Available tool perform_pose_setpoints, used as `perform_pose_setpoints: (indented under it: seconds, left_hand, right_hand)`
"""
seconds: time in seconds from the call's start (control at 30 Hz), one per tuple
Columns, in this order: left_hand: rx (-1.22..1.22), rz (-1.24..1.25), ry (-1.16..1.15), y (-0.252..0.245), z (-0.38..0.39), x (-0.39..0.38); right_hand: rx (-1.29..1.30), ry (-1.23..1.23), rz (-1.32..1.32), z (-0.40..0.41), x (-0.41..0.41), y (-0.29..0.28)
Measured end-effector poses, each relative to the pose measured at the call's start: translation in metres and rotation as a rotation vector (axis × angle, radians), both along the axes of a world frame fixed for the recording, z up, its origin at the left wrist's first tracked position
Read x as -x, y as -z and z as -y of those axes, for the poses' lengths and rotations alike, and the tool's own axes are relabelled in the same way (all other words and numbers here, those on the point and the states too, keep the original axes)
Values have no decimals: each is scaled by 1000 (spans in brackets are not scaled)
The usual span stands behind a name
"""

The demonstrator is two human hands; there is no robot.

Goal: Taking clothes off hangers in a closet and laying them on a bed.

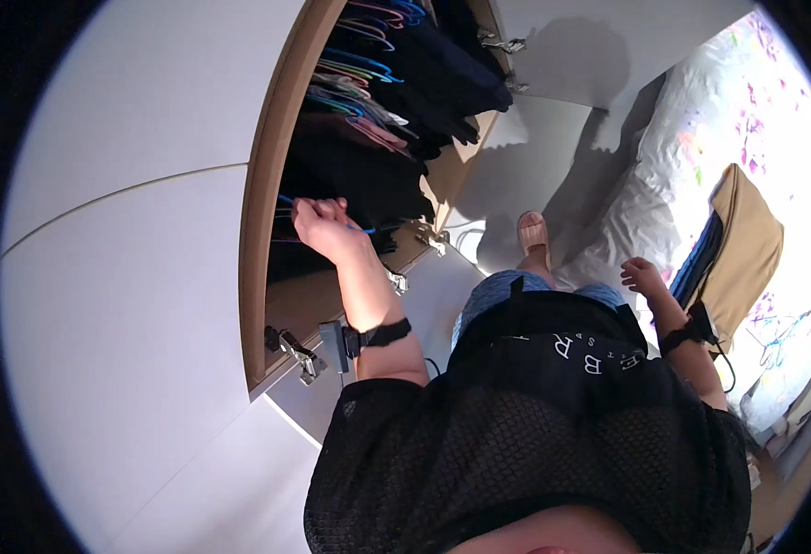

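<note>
My left hand (328,227) is inside the wardrobe with its fingers closed on a blue clothes hanger (362,229). Parts of the hanger show on both sides of the hand. Dark garments (350,170) hang right beside it, and a pink garment (378,133) hangs farther along. My right hand (643,275) is held near the bed's edge, fingers slightly bent, with nothing in it. On the bed (662,201), close to that hand, lie folded brown trousers (748,242) over dark blue folded clothing (698,266).
An open wardrobe door (565,52) stands at the far end, with metal hinges (300,356) along the wardrobe's side. White panels (135,277) fill the left. Several thin blue hangers (783,339) lie on the floral bedding. A slippered foot (533,232) is on the floor.
</note>
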State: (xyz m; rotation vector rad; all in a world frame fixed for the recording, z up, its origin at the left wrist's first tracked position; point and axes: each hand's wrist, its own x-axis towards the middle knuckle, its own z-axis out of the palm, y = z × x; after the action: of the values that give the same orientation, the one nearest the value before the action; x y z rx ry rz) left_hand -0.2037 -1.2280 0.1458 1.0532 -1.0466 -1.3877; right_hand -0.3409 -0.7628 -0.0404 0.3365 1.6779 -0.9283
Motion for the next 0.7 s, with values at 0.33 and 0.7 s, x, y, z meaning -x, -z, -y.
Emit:
perform_pose_setpoints:
  seconds: [0.33, 0.7]
  left_hand:
    - [-351, 20, 166, 1, -127, -12]
    - [-234, 467, 943, -49, -244, -16]
  right_hand:
    - [171, -31, -79, 11, 4, -21]
    - [667, -40, -319, 10, 44, -90]
